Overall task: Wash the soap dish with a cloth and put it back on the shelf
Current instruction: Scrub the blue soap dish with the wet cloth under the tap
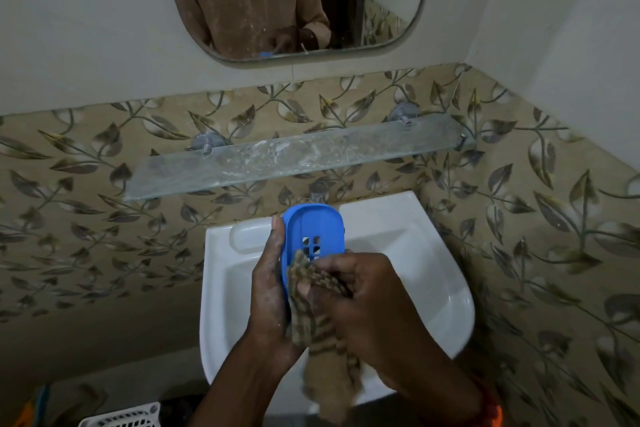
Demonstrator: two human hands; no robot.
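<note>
While the dish is held over the basin, this is how things stand:

Step in hand: the washing itself, as I judge it. The soap dish [310,236] is tipped up on its long edge above the white sink [433,253], its inner face with the drain slots turned toward the person, and the cloth [304,288] is pressed against its near end.

Left hand: the left hand [268,291] cradles the dish from the left, fingers running up along its edge, its grip closed round the dish's near end.

Right hand: the right hand [360,295] is bunched shut on the brown patterned cloth, pushing a fold of it onto the dish just below the slots; the loose tail of the cloth hangs down over the sink's front rim.

Dish relative to grip: the far end stands clear above both hands; the near end is hidden between the left palm and the cloth.

Water: I cannot tell whether any is running; the tap is mostly hidden behind the dish.

Shelf: the glass shelf [242,166] on the leaf-patterned wall, above and behind the sink, is smeared with white residue.

Next move, by my reckoning: work the cloth over the remaining faces, turning the dish in the left hand, then lift it up and forward onto the shelf, set flat.
</note>
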